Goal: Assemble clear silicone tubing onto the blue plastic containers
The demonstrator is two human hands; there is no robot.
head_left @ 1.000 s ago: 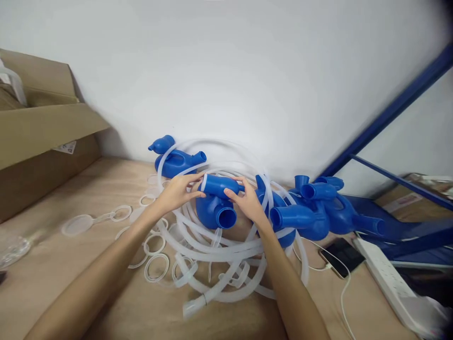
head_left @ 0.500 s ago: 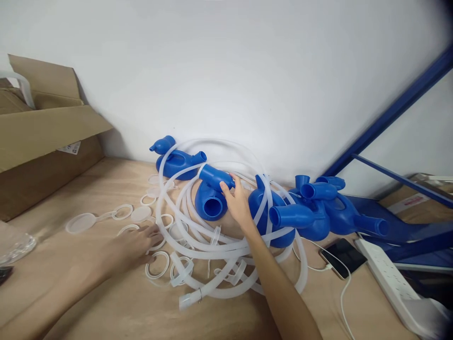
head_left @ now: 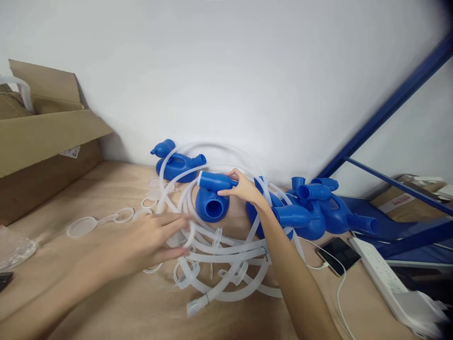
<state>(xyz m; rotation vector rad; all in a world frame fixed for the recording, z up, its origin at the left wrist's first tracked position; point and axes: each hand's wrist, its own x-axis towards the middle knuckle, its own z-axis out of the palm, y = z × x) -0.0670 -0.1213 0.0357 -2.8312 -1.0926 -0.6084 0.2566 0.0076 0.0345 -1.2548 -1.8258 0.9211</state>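
Blue spout piece [head_left: 215,181] near mid-tabletop, lying sideways: wide end to the left, rimmed in white, narrow end to the right. Right hand [head_left: 244,187] has it by the narrow end, fingers and thumb clamped on it. Left hand [head_left: 152,238], blurred, is lower and to the left; its fingers and thumb pinch a pale ring [head_left: 191,234] between them, over the hose.

Behind and below the spout piece, a blue bottle [head_left: 203,203], round mouth facing the camera. Whether the two touch, cannot tell. Translucent hose [head_left: 230,296] loops widely around the bottle; one cut end points to the front left. Dark tie [head_left: 266,255] on the hose near the right forearm. Clear caps and rings lie among the front coils.

Left of the coils: more loose rings, plus a flat round lid [head_left: 82,227] strapped to a ring. Back left, near the wall, a handled bottle [head_left: 177,167] on its side, small blue piece [head_left: 163,148] just above it in view. To the right, a cluster of blue bottles [head_left: 311,222], spouts pointing various ways.

Farther right on the tabletop [head_left: 116,307]: dark-screened phone [head_left: 339,255], white cable plugged in, power strip [head_left: 378,271] beside it. Blue metal frame [head_left: 389,108] rises beyond. Far left, open cardboard box [head_left: 49,134]; clear plastic wrap [head_left: 16,248] in front.
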